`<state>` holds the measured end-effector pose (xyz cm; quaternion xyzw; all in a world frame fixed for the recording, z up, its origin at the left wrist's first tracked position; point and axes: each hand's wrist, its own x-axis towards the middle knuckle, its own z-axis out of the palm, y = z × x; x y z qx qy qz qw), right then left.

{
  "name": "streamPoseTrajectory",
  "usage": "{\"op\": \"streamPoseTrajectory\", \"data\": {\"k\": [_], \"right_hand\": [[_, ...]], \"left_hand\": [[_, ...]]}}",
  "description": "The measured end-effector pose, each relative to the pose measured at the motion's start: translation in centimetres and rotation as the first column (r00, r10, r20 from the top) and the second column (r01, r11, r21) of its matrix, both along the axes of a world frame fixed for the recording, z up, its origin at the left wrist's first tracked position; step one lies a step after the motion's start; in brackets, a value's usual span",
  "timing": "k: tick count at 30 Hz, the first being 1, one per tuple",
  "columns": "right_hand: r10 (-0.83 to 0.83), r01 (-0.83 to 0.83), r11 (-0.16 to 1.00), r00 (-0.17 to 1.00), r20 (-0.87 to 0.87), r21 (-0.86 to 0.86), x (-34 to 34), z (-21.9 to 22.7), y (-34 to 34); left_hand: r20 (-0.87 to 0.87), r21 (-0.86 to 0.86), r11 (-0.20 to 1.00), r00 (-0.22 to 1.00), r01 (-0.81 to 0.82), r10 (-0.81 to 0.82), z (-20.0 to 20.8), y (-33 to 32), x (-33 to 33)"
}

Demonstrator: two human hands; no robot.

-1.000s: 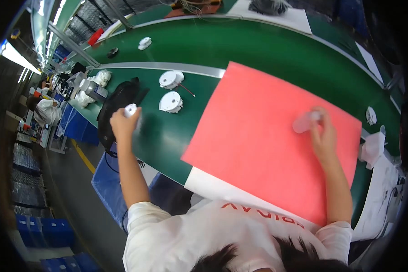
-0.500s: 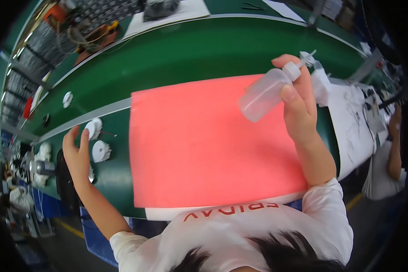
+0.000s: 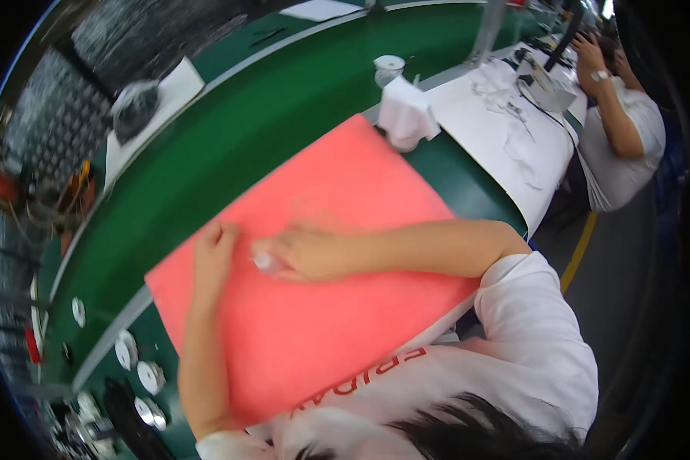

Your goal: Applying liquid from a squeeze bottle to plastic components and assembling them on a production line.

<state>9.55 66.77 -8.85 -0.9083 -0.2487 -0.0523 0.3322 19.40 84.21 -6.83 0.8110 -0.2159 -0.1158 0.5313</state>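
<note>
Mid-frame, the right hand (image 3: 308,253) clasps a plastic bottle (image 3: 264,261), best steadied over the coral sheet (image 3: 307,330); left hand (image 3: 216,241): grip unclear.

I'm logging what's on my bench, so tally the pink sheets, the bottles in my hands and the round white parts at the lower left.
Pink sheet: 1
Bottle, blurred, in the right hand: 1
Round white parts: 4
Total: 6
</note>
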Motion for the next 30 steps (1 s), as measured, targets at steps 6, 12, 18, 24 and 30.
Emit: {"op": "streamPoseTrajectory", "data": {"k": [6,12,18,24,30], "right_hand": [[0.118,-0.154,0.983,0.947,0.298,0.1,-1.5,3.6,-1.5],[0.09,-0.096,0.992,0.993,-0.072,-0.084,0.1,-0.2,-1.4],[-0.006,0.016,0.994,0.995,0.095,-0.104,-0.5,-0.9,-1.9],[-0.131,0.157,0.977,0.976,0.176,-0.143,-4.3,2.4,-8.3],[-0.688,0.673,0.676,0.432,0.583,0.299,-4.8,7.0,-20.3]], "left_hand": [[-0.109,-0.26,0.966,0.994,-0.009,-0.02,-2.2,-0.5,-1.5],[0.27,0.277,0.909,0.883,0.31,-0.384,0.6,-0.3,-2.6],[0.35,0.124,0.913,0.844,0.388,-0.406,-0.4,-1.7,-4.4],[0.304,0.072,0.91,0.86,0.407,-0.409,-1.6,-1.7,-4.8],[0.225,0.048,0.941,0.914,0.335,-0.337,-1.5,-1.8,-4.7]]}}
